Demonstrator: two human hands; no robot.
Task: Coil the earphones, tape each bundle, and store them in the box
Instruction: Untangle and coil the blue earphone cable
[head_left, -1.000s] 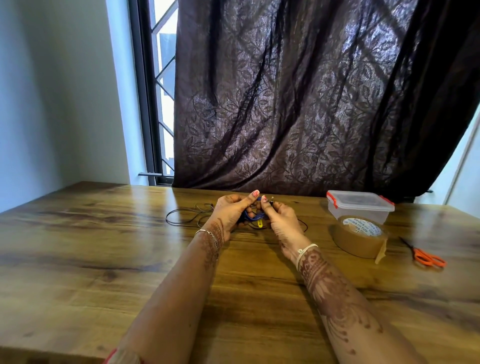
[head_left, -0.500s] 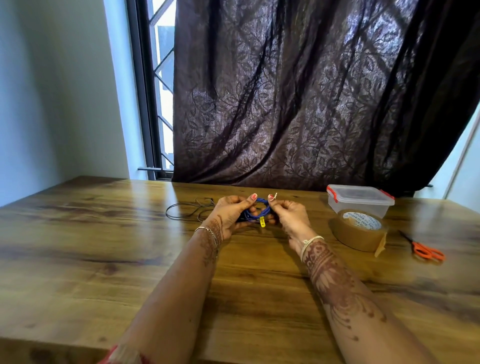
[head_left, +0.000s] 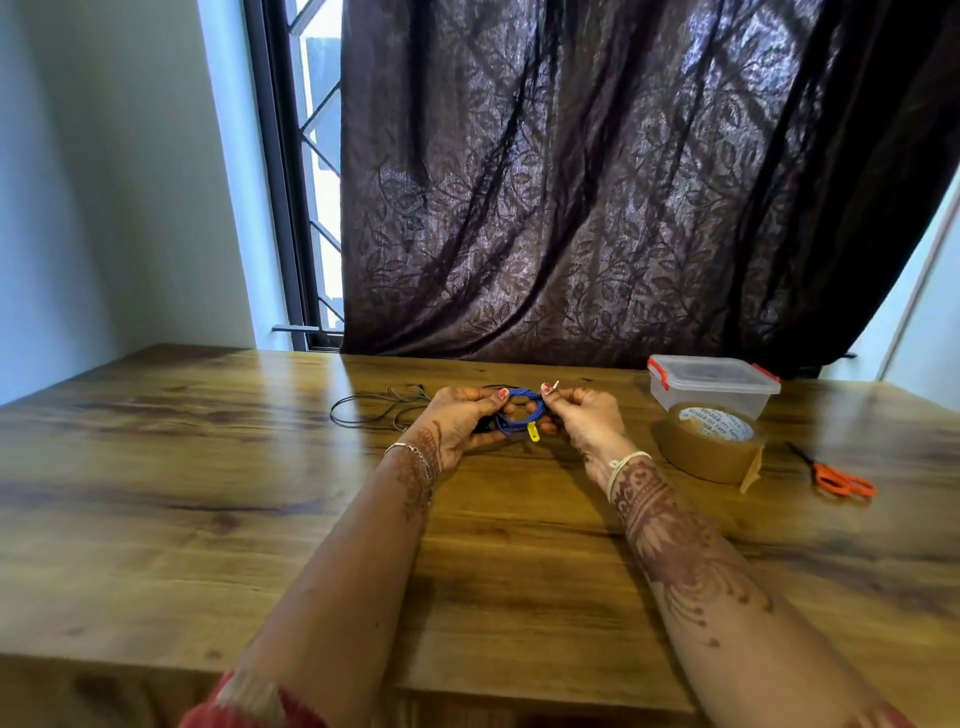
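Blue earphones (head_left: 525, 397) are wound in a small round loop, held just above the wooden table (head_left: 208, 493). The left hand (head_left: 457, 423) curls round the loop's left side. The right hand (head_left: 587, 421) pinches its right side, and the metal plug (head_left: 555, 385) sticks up. A second ago the hands were closer together and hid the loop. The black earphones (head_left: 374, 408), box (head_left: 711, 387), tape (head_left: 709, 441) and scissors (head_left: 839, 477) have not moved.

loose cable (head_left: 375, 398) left of coil (head_left: 523, 395) | tape roll (head_left: 701, 452) before box (head_left: 712, 387) | scissors (head_left: 842, 479) rightmost | all on table (head_left: 208, 467)
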